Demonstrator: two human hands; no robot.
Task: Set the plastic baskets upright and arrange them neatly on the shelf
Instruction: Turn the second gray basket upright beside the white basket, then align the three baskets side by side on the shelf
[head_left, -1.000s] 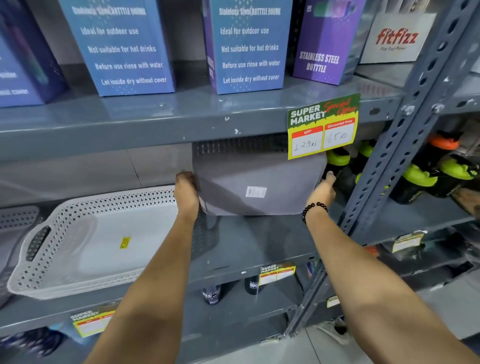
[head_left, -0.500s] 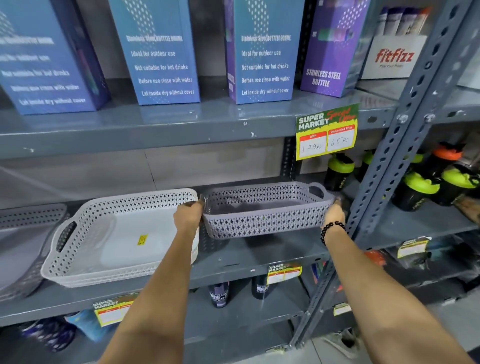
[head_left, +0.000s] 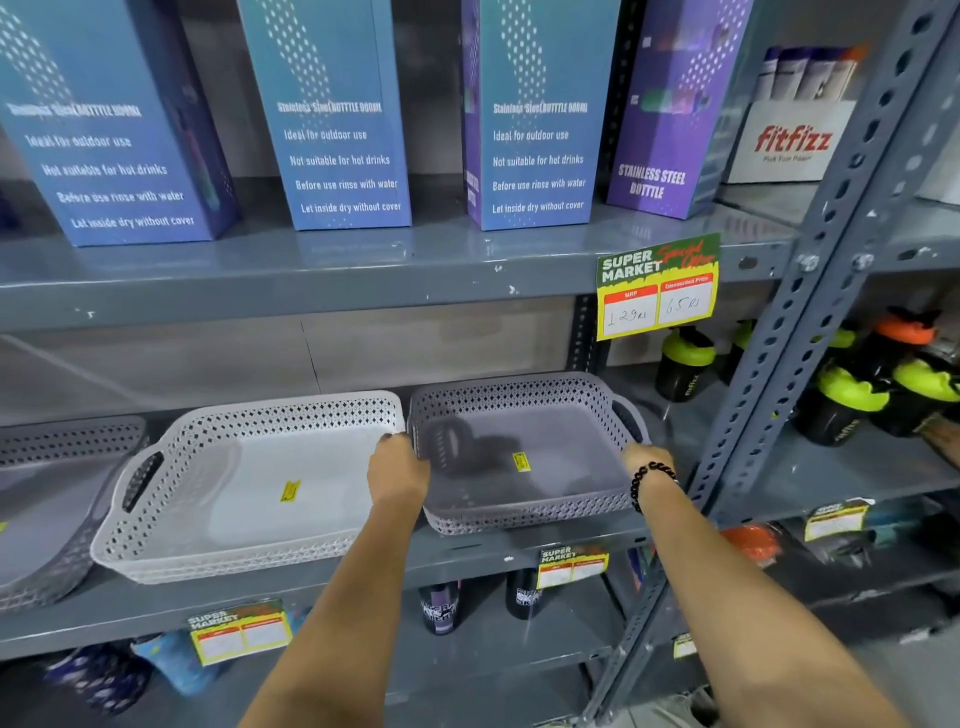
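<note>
A grey perforated plastic basket (head_left: 524, 457) sits upright on the middle grey shelf (head_left: 467, 551), a yellow sticker on its floor. My left hand (head_left: 397, 473) grips its left rim and my right hand (head_left: 644, 462), with a black bead bracelet, holds its right handle. Touching its left side is a white basket (head_left: 244, 493), upright, with a yellow sticker inside. Another grey basket (head_left: 47, 504) stands at the far left, cut off by the frame edge.
Blue and purple bottle boxes (head_left: 332, 119) line the shelf above, whose edge carries a price tag (head_left: 657, 286). Black shakers with green lids (head_left: 685, 364) stand right of the grey basket. A perforated steel upright (head_left: 779, 364) rises on the right. Bottles fill the lower shelf.
The grey basket went from standing on edge with its bottom toward me to lying upright, then came down onto the shelf beside the white basket. Both hands stayed on its ends.
</note>
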